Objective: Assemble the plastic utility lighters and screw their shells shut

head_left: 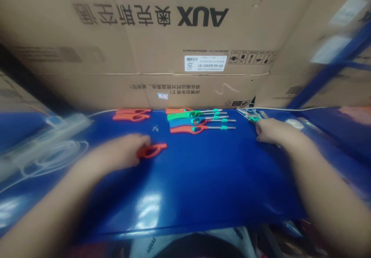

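My left hand (pixel 131 149) is closed on an orange lighter handle (pixel 153 149) with no metal tube on it, held over the blue table (pixel 203 176). At the far right my right hand (pixel 268 130) has its fingers closed at a small pile of metal tubes and teal pieces (pixel 251 113); what lies between the fingertips is hidden. Between the hands lie several long-nosed gas lighters with metal tubes and teal parts: an orange one (pixel 185 129) in front, then a blue one (pixel 180 121) and a green one (pixel 179 115). Two orange lighter handles (pixel 130 117) without tubes lie at the back left.
A large cardboard box wall (pixel 159 57) stands behind the table. Blue metal posts (pixel 327 64) rise at the right. On the left lie a white power strip (pixel 69 126) and a coiled white cable (pixel 63 153). Tiny light-coloured bits (pixel 155 128) lie near the back.
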Tool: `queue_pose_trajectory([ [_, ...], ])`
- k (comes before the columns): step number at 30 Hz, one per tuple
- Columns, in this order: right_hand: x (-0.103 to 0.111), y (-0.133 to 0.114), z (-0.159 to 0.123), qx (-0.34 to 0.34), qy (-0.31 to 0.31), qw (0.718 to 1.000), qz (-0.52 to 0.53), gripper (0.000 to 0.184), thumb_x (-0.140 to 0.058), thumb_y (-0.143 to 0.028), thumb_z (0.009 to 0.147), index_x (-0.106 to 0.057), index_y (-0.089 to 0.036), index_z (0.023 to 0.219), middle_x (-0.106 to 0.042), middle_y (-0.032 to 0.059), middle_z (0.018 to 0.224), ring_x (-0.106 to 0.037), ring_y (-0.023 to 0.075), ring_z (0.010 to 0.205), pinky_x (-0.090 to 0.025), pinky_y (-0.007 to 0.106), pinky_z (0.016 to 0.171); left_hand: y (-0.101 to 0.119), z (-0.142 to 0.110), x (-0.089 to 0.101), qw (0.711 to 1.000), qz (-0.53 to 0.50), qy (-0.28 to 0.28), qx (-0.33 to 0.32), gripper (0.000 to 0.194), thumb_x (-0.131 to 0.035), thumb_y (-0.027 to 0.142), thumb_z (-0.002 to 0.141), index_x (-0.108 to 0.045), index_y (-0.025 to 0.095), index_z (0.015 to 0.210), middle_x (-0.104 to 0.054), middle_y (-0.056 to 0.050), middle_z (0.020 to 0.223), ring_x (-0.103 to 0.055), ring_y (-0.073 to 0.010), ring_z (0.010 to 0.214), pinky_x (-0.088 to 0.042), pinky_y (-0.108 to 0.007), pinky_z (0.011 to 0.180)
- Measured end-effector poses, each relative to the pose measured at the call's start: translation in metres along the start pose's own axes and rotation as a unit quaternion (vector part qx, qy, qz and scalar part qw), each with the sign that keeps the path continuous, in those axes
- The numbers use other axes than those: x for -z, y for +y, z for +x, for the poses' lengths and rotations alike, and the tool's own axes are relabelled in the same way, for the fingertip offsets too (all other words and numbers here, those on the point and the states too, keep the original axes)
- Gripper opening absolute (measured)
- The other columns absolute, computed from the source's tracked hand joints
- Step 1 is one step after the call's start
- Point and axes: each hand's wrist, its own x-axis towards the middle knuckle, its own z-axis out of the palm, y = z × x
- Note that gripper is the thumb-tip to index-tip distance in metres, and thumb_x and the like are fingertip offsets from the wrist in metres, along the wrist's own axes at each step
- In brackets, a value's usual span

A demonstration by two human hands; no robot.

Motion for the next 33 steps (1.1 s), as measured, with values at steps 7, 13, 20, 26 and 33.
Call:
queue_pose_trajectory([
  [7, -0.014, -0.031, -0.001, 0.223, 0.097, 0.968, 0.067, 0.013, -0.061, -0.031, 0.081, -0.061, -0.023, 0.092, -0.069, 0.0075, 0.092, -0.065, 0.0248, 0.083, -0.050, 0.036, 0.075, -0.046, 0.011, 0.020, 0.987, 0.096, -0.007, 0.131, 0.015, -0.063, 0.017, 0.068, -0.063, 0.021, 0.082, -0.063, -0.003, 0.073, -0.056, -0.0204, 0.064, -0.037, -0.028, 0.058],
  [13, -0.042, -0.079, -0.003, 0.375, 0.204, 0.896, 0.126, 0.035, -0.051, -0.035, 0.096, -0.054, -0.021, 0.127, -0.056, 0.0153, 0.136, -0.049, 0.0322, 0.128, -0.040, 0.051, 0.107, -0.051, 0.017, 0.026, 0.980, 0.099, 0.082, 0.150, 0.025, -0.057, 0.036, 0.089, -0.061, 0.016, 0.103, -0.064, -0.007, 0.093, -0.059, -0.0238, 0.079, -0.041, -0.029, 0.068],
  [20, -0.039, -0.077, -0.007, 0.428, 0.137, 0.880, 0.156, 0.012, -0.050, -0.024, 0.095, -0.060, -0.019, 0.100, -0.065, 0.0078, 0.095, -0.061, 0.0195, 0.084, -0.050, 0.033, 0.076, -0.055, 0.032, 0.018, 0.969, 0.078, 0.135, 0.191, 0.038, -0.053, 0.050, 0.089, -0.059, 0.017, 0.106, -0.068, -0.016, 0.112, -0.066, -0.0360, 0.103, -0.049, -0.037, 0.076],
  [26, -0.022, -0.062, -0.027, 0.445, 0.089, 0.880, 0.138, 0.015, -0.059, -0.020, 0.087, -0.061, -0.020, 0.102, -0.066, 0.0065, 0.099, -0.061, 0.0198, 0.086, -0.050, 0.033, 0.077, -0.039, 0.034, 0.012, 0.960, 0.105, 0.210, 0.154, 0.038, -0.057, 0.035, 0.083, -0.057, 0.014, 0.114, -0.060, -0.024, 0.119, -0.058, -0.0442, 0.114, -0.050, -0.051, 0.087],
  [33, -0.035, -0.098, -0.050, 0.438, 0.177, 0.872, 0.129, 0.036, -0.071, -0.047, 0.088, -0.057, -0.020, 0.107, -0.064, 0.0107, 0.108, -0.061, 0.0272, 0.099, -0.051, 0.041, 0.083, 0.056, 0.027, -0.029, 0.973, -0.033, 0.172, -0.153, 0.028, -0.052, 0.039, 0.098, -0.061, 0.022, 0.118, -0.062, -0.009, 0.121, -0.060, -0.0271, 0.112, -0.050, -0.043, 0.100],
])
